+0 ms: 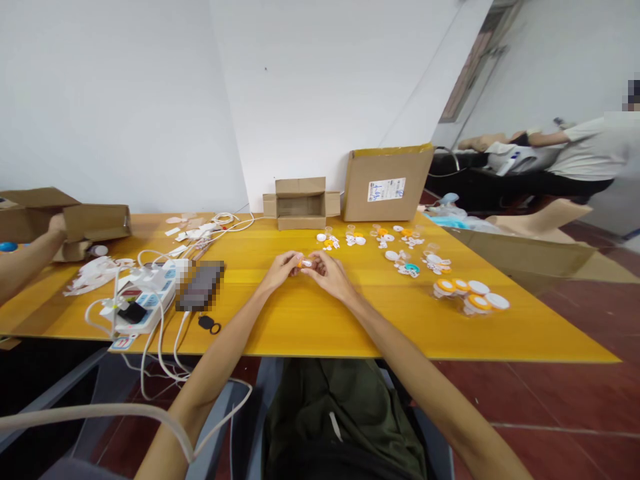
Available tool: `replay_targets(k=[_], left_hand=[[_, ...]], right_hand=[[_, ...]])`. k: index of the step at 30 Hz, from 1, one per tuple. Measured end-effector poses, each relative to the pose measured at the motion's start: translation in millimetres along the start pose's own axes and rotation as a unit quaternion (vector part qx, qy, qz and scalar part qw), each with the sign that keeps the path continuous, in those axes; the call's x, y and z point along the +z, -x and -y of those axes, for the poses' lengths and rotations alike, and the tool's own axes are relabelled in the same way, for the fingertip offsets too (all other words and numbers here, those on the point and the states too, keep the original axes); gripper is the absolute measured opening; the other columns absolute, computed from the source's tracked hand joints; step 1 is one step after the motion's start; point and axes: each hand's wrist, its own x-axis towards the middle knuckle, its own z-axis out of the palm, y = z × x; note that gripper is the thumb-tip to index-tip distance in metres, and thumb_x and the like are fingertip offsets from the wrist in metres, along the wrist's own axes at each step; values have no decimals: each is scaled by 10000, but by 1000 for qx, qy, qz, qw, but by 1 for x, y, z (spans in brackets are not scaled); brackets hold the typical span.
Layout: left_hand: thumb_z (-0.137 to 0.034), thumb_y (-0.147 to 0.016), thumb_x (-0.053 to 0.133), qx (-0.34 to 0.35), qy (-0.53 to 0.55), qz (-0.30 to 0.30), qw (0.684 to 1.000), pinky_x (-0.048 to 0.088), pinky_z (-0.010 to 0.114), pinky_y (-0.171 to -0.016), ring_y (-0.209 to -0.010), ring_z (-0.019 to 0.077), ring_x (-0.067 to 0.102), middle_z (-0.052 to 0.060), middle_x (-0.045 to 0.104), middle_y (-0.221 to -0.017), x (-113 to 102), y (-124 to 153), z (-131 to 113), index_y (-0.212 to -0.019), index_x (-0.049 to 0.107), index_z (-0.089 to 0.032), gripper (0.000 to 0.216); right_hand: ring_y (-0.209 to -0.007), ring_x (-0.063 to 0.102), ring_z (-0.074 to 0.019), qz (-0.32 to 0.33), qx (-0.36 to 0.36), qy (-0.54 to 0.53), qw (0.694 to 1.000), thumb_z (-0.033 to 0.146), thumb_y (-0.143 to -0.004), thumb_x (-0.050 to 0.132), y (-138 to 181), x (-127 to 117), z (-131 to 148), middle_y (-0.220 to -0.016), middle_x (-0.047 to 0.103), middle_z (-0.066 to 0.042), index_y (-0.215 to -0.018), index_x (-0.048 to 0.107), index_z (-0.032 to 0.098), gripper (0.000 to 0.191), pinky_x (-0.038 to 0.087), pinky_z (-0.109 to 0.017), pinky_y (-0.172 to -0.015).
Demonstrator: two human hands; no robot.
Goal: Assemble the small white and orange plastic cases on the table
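Note:
Over the middle of the yellow table, my left hand (283, 270) and my right hand (330, 273) meet with fingers closed on one small orange, white and clear piece (306, 263). Fingers cover most of it, so its exact kind cannot be made out. Beyond my hands lie loose groups of small parts (330, 242), with white discs, orange rings and clear cups among them. One group to the right has a teal ring (412, 269). Nearer on the right stand several clear cups with orange-and-white lids (479, 303) in a cluster.
An open cardboard box (301, 222) and a larger carton (383, 193) stand at the back. On the left are a power strip (165, 293), cables, a blurred-out dark device (201, 285) and a black key fob (206, 324). Another person's arm (25, 260) reaches into a box (97, 221).

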Motion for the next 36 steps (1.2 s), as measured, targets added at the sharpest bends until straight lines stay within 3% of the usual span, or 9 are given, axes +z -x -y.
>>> replay_targets(k=[10, 17, 24, 31, 36], left_hand=[[-684, -741, 669, 11, 7, 9, 1000, 405, 223, -520, -538, 93, 500, -22, 586, -659, 2, 1, -5, -776, 674, -179, 506], [-707, -744, 651, 11, 4, 7, 1000, 390, 223, -525, -530, 94, 476, -32, 543, -590, 1, 0, -2, -779, 674, -173, 536], [-686, -752, 660, 17, 6, 14, 1000, 402, 223, -533, -546, 91, 494, -19, 591, -670, 3, 1, -4, -796, 682, -169, 519], [-674, -774, 650, 12, 5, 6, 1000, 395, 229, -539, -545, 98, 484, -29, 558, -616, 1, 2, -2, -783, 677, -174, 500], [-696, -751, 660, 13, 13, 14, 1000, 398, 227, -543, -545, 92, 487, -24, 580, -645, 1, 2, -4, -778, 682, -175, 523]], right_hand=[[-587, 608, -163, -1, -4, 42, 999, 469, -899, 570, 2, -3, 6, -672, 692, -12, -748, 645, 223, 298, 484, -288, -604], [-613, 615, -160, -1, 9, 14, 1000, 465, -793, 692, 0, 1, 1, -725, 687, 6, -932, 630, 227, 283, 502, -276, -594], [-634, 634, -162, 6, 6, 54, 998, 468, -899, 568, 2, -2, 5, -705, 703, -12, -773, 649, 221, 290, 496, -276, -652], [-628, 616, -162, 2, 22, 47, 999, 464, -815, 678, 1, 0, 2, -742, 705, 0, -911, 655, 228, 256, 490, -270, -625], [-638, 610, -155, 11, 9, 60, 998, 460, -879, 602, 1, 0, 4, -727, 699, -10, -808, 653, 220, 256, 469, -262, -642]])
